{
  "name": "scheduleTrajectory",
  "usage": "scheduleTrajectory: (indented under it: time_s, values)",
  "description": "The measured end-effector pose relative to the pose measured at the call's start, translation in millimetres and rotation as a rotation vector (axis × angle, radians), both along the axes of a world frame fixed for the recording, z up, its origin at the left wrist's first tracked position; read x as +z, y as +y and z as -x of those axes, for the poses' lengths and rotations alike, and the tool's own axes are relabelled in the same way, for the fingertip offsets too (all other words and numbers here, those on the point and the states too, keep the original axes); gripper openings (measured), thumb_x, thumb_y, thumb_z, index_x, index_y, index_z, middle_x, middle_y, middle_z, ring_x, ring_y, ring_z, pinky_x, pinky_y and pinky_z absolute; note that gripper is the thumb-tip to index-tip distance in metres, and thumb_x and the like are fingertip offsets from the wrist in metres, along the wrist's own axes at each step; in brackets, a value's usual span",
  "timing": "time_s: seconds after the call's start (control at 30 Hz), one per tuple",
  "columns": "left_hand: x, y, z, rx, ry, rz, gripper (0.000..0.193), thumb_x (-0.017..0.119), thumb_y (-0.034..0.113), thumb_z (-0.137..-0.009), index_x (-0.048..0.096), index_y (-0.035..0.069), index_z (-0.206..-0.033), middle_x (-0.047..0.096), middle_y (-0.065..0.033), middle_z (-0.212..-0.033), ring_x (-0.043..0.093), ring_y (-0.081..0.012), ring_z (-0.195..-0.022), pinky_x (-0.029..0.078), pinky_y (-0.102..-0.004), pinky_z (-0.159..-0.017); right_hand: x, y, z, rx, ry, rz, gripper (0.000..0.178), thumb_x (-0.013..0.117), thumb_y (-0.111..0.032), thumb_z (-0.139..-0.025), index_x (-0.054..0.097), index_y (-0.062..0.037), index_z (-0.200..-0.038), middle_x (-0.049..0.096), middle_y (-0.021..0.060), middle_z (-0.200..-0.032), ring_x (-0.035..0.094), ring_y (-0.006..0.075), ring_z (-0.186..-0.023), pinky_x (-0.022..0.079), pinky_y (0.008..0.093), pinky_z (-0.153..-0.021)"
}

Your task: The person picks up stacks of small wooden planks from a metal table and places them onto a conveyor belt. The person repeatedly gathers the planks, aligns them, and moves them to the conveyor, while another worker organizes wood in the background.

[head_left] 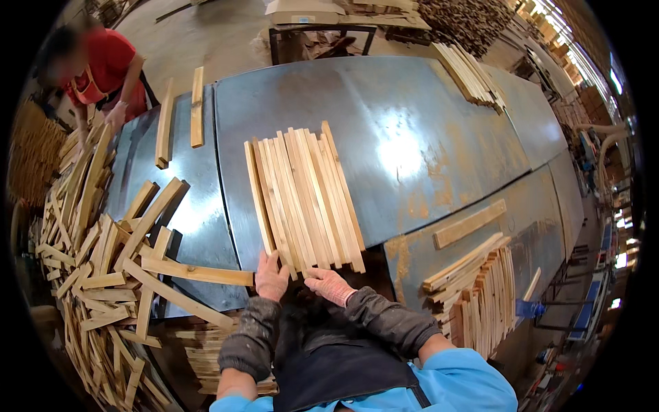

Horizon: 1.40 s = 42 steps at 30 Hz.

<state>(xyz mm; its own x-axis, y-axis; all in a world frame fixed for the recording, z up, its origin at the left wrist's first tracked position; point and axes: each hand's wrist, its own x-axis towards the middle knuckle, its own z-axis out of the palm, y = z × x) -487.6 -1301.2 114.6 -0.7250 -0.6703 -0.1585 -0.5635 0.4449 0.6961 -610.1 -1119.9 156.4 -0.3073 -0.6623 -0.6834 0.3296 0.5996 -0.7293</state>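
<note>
A row of pale wooden strips (302, 196) lies side by side on the metal tabletop in front of me, their near ends uneven. My left hand (272, 277), in a light knit glove, closes its fingers on the near end of the leftmost strips. My right hand (331, 285), gloved alike, has thumb and fingers pinched at a strip's near end around the middle of the row. Fingertips of both hands are partly hidden. A single loose wooden strip (199, 270) lies sideways, its right end beside my left hand.
A jumbled heap of wooden strips (103, 302) fills the left side. Two strips (198, 110) lie apart at the far left. Stacked strips stand at the right (480, 295) and far right (470, 75). A co-worker in red (110, 65) handles wood at the far left.
</note>
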Motion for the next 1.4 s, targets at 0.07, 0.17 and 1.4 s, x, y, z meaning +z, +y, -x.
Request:
scheduleTrajectory:
  time_s: [0.07, 0.17, 1.4]
  values:
    - [-17, 18, -17, 0.089, 0.063, -0.033, 0.062, 0.072, 0.024, -0.093, 0.059, 0.005, -0.150, 0.054, -0.0276, -0.156, 0.054, -0.0456, -0.141, 0.047, -0.0469, -0.117, 9, -22, 33, -0.005, 0.079, -0.013, 0.051, 0.066, -0.035, -0.101, 0.067, 0.0010, -0.137, 0.077, 0.0209, -0.122, 0.072, 0.0301, -0.114, 0.054, 0.0393, -0.101]
    - [-5, 51, -31, 0.373, 0.153, -0.320, 0.072, 0.072, 0.019, -0.096, 0.046, -0.001, -0.159, 0.054, -0.0269, -0.157, 0.053, -0.0392, -0.145, 0.042, -0.0426, -0.121, -36, -57, 92, 0.071, 0.431, 0.072, 0.058, 0.063, -0.041, -0.101, 0.065, -0.0012, -0.144, 0.071, 0.0253, -0.137, 0.067, 0.0375, -0.129, 0.052, 0.0422, -0.111]
    - [36, 105, 38, 1.350, 0.087, -1.096, 0.033, 0.073, 0.033, -0.103, 0.066, 0.004, -0.117, 0.065, -0.0010, -0.100, 0.061, -0.0121, -0.087, 0.054, -0.0328, -0.080, -30, -355, 309, 0.699, 1.292, -0.158, 0.069, 0.073, -0.044, -0.095, 0.056, -0.0158, -0.156, 0.064, 0.0125, -0.144, 0.057, 0.0350, -0.135, 0.046, 0.0506, -0.114]
